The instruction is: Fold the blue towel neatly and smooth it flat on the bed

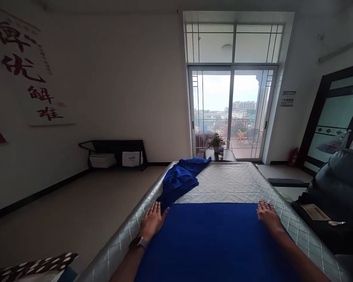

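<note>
A flat blue cloth (211, 239) covers the near part of a table with a silvery quilted cover (232, 178). My left hand (153, 220) lies on the cloth's left far corner, fingers stretched forward and thumb out to the right. On that wrist is a watch (139, 243). At the right far corner, my right hand (269, 215) rests flat with its fingers extended. Beyond my left hand lies a crumpled blue garment (181, 178), spread loosely over the table's far left part. Neither hand grips anything.
Behind the table stand a small table with a potted plant (216, 141) and a bottle (221, 149), before a glass sliding door (232, 113). A black leather chair (338, 188) is close on the right. A low black rack (117, 147) with white boxes stands by the left wall.
</note>
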`<state>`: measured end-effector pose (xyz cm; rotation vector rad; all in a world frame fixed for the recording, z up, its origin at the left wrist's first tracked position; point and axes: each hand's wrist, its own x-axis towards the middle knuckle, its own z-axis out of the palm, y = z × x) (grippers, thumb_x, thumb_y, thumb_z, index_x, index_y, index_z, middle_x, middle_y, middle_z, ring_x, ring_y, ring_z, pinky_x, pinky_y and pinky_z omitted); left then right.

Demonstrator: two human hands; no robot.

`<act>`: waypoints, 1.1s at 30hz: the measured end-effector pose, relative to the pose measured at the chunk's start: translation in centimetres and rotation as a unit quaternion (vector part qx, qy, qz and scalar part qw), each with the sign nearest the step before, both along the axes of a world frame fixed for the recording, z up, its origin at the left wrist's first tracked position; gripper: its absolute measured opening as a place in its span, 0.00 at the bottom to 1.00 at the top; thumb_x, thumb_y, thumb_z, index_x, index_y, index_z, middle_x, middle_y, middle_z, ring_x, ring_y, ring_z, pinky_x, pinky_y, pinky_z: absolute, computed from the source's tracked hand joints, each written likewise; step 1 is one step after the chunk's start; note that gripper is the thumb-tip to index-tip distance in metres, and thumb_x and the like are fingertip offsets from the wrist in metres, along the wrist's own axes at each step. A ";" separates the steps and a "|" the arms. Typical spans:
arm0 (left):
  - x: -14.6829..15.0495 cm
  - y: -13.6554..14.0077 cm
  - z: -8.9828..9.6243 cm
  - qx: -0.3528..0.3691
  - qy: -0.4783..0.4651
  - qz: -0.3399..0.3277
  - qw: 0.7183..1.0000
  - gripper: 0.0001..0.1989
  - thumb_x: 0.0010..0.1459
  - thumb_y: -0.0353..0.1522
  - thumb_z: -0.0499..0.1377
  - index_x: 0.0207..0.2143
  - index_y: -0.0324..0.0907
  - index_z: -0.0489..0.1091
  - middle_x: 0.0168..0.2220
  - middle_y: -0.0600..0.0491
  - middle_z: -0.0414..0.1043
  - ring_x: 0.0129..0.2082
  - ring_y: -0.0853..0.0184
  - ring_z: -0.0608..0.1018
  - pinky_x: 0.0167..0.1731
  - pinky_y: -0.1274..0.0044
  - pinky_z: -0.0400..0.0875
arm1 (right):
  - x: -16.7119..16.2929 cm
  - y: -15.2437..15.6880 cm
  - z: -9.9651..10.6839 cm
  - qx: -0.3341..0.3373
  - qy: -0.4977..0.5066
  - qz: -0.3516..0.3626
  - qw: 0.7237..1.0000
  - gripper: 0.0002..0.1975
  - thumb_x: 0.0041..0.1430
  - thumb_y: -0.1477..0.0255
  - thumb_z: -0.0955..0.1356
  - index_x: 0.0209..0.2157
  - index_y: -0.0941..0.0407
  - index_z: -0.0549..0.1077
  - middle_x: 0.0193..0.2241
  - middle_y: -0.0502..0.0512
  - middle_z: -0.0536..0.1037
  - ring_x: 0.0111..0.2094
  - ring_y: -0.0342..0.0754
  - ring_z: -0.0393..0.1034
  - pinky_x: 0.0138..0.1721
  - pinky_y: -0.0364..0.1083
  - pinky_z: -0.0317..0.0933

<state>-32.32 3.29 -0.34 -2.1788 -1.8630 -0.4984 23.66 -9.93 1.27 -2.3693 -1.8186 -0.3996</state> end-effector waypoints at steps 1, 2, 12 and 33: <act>1.7 -0.4 0.7 -0.005 -0.003 -0.006 1.000 0.36 0.68 0.48 0.44 0.64 0.27 0.64 0.65 0.32 0.63 0.66 0.46 0.64 0.64 0.56 0.58 | -1.8 0.2 0.7 0.005 0.016 0.028 0.999 0.30 0.66 0.70 0.54 0.65 0.66 0.63 0.67 0.68 0.61 0.69 0.57 0.50 0.70 0.58 0.37; 3.7 -0.9 1.3 -0.010 -0.005 -0.032 0.999 0.35 0.69 0.48 0.45 0.64 0.28 0.63 0.65 0.33 0.61 0.67 0.47 0.63 0.65 0.57 0.57 | -3.9 0.4 1.3 0.006 0.036 0.059 0.998 0.30 0.66 0.69 0.54 0.65 0.65 0.63 0.67 0.67 0.61 0.69 0.56 0.51 0.70 0.57 0.39; 22.0 -4.3 0.5 -0.075 -0.025 -0.282 0.956 0.31 0.73 0.44 0.37 0.68 0.37 0.59 0.68 0.40 0.58 0.69 0.57 0.59 0.67 0.60 0.57 | -20.1 3.9 1.7 -0.073 0.161 0.226 0.958 0.31 0.68 0.70 0.52 0.70 0.63 0.54 0.70 0.60 0.52 0.71 0.51 0.43 0.70 0.51 0.38; 4.4 0.5 -2.3 -0.078 -0.005 -0.121 0.990 0.31 0.71 0.45 0.40 0.67 0.39 0.60 0.67 0.43 0.60 0.68 0.55 0.62 0.65 0.61 0.58 | 1.0 0.7 -2.4 -0.051 0.108 0.039 0.992 0.33 0.68 0.63 0.48 0.69 0.60 0.56 0.71 0.59 0.52 0.72 0.49 0.42 0.70 0.55 0.38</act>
